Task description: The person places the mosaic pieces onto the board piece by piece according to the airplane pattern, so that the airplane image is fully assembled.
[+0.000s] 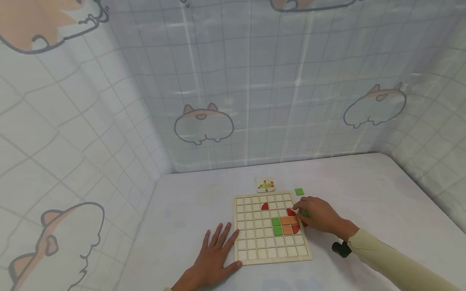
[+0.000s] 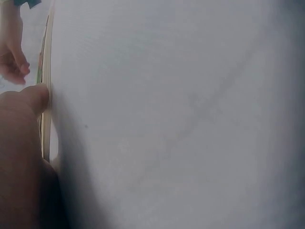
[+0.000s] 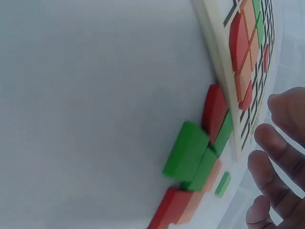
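A wooden grid board (image 1: 251, 262) lies on the table, with green squares (image 1: 277, 226), orange squares (image 1: 287, 230) and red quarter-round pieces (image 1: 265, 206) in its cells. My left hand (image 1: 212, 260) lies flat with spread fingers, the thumb and fingertips at the board's left edge. At the right edge, my right hand (image 1: 318, 213) hovers with bent, loosely parted fingers near a red piece (image 1: 290, 211). In the right wrist view, nothing shows between its fingertips. Below it lie loose blocks: a green block (image 3: 187, 151), a red block (image 3: 215, 114) and others, mostly hidden in the head view.
Behind the board lies a small pattern card (image 1: 265, 185) with a coloured design. A lone green square (image 1: 299, 191) sits beyond the board's far right corner. Patterned curtains (image 1: 255, 121) surround the table at the back and sides.
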A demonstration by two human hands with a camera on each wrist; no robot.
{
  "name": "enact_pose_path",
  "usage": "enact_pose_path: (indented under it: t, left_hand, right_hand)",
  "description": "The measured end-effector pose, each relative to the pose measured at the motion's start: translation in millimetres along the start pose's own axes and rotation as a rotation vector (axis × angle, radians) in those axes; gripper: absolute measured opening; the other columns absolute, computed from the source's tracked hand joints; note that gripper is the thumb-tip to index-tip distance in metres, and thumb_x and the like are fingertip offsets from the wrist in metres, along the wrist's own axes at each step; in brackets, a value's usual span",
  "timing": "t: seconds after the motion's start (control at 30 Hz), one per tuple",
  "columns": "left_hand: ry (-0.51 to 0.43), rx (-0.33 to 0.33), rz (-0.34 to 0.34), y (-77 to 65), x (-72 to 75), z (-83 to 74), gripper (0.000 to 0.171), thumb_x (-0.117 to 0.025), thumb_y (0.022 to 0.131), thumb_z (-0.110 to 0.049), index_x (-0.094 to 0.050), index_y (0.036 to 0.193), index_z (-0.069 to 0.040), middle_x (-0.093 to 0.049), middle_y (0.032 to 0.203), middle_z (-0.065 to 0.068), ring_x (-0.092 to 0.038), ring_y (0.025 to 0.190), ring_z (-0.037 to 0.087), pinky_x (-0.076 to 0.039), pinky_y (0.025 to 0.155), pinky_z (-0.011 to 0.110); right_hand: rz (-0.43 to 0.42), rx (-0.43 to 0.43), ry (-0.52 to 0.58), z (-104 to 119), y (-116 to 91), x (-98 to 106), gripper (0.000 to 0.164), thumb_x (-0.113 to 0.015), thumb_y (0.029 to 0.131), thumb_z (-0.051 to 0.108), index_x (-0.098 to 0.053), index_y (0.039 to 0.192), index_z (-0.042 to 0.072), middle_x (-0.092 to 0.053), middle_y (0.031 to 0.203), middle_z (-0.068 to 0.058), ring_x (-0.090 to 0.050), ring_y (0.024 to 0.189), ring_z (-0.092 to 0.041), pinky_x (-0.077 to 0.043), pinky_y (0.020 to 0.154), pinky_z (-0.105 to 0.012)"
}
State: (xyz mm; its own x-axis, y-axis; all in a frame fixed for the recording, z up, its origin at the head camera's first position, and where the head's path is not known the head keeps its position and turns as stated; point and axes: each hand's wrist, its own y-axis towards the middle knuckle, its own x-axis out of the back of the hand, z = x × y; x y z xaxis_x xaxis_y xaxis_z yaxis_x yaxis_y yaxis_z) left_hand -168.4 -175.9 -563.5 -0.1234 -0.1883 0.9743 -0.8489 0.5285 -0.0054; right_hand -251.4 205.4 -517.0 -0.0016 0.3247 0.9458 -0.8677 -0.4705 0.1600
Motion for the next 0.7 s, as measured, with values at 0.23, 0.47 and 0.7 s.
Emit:
enact_pose_path:
  t: [0.23,0.47,0.7]
  left_hand:
    - [-0.019,-0.029,-0.036,-1.0,-0.8,0.7,0.081,-0.038,0.094,-0.07,-0.019,0.159,-0.025,-0.012,0.164,0.009,-0.005,0.148,0.035,-0.007,0.108,0.066]
    - [-0.015,-0.027,-0.018,-1.5,2.3,-0.6,0.08,-0.036,0.095,-0.07,-0.019,0.159,-0.024,-0.012,0.164,0.009,-0.005,0.148,0.035,-0.007,0.108,0.066]
    - [-0.007,-0.014,-0.003,-0.9,1.1,-0.5,0.081,-0.032,0.094,-0.072,-0.017,0.159,-0.025,-0.008,0.164,0.007,-0.003,0.149,0.033,-0.005,0.109,0.065]
  right_hand:
    - [-0.052,0.001,-0.021,-8,-16,4,0.018,-0.081,0.081,0.018,-0.077,0.098,0.015,-0.06,0.084,0.013,-0.053,0.078,-0.008,-0.049,0.067,-0.028]
    - [-0.159,0.044,-0.07,-24,-27,0,0.026,-0.084,0.078,0.017,-0.078,0.103,0.011,-0.063,0.09,0.006,-0.049,0.082,-0.013,-0.046,0.068,-0.03]
    - [-0.181,0.01,-0.126,-37,-34,0,0.019,-0.081,0.08,0.017,-0.079,0.098,0.012,-0.061,0.091,0.002,-0.05,0.085,-0.019,-0.045,0.07,-0.036]
